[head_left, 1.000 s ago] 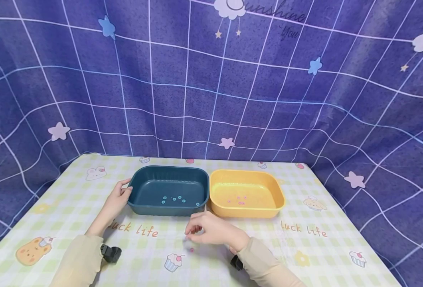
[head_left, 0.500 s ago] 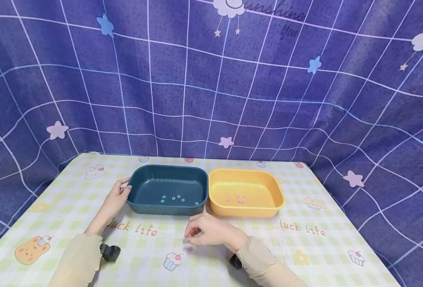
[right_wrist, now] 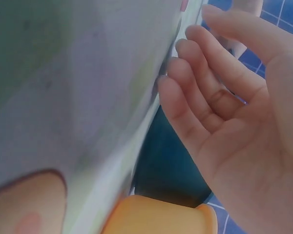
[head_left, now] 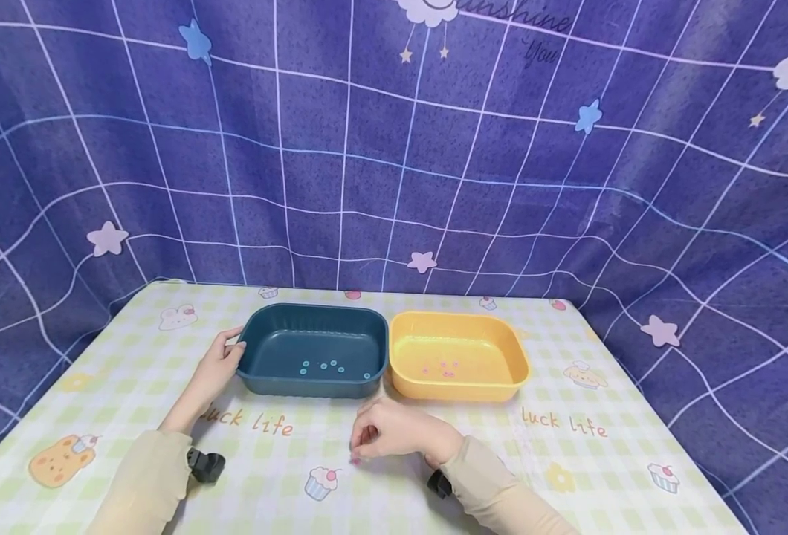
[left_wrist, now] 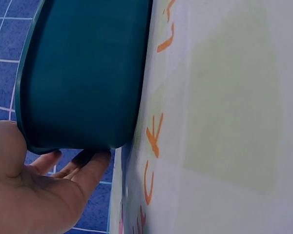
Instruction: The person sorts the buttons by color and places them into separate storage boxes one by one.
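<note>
My left hand holds the left end of a dark teal plastic tub; in the left wrist view its fingers lie against the outer wall. Several small teal beads lie in that tub. My right hand is low over the cloth in front of the tubs, fingers bent down beside a tiny pink bead. In the right wrist view a gap shows between thumb and index finger, with nothing visible in it. Several pink beads lie in the yellow tub.
The two tubs stand side by side, ends touching or nearly so. A checked tablecloth with printed cupcakes and lettering covers the table. Behind it hangs a blue grid-patterned curtain.
My right hand has shifted slightly right and toward me, down to the pink bead. Another pink speck by its fingertips is out of sight now. My left hand stays on the teal tub.
</note>
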A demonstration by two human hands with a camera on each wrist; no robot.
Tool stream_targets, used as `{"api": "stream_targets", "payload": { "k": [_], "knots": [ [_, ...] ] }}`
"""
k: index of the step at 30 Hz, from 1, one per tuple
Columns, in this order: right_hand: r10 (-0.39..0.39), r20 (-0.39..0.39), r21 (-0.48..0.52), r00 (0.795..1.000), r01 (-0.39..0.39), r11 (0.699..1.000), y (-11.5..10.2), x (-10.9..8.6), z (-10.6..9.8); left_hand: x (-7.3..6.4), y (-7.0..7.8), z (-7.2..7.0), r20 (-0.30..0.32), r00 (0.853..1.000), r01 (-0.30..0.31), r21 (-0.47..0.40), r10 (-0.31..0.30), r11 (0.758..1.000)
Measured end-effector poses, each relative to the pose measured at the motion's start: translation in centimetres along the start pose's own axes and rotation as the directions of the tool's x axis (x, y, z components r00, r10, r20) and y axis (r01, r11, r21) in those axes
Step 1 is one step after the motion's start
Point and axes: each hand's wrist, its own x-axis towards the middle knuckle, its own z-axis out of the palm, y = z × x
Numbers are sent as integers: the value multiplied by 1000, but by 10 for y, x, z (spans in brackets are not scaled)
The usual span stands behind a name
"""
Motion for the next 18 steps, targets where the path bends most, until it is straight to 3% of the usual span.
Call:
{"api": "stream_targets", "payload": {
  "k": [18],
  "knots": [
    [9, 43, -37, 999, -7, 999, -2, -2, 0, 0, 2, 0, 11, 1000, 6, -13, -6, 1000]
  ]
}}
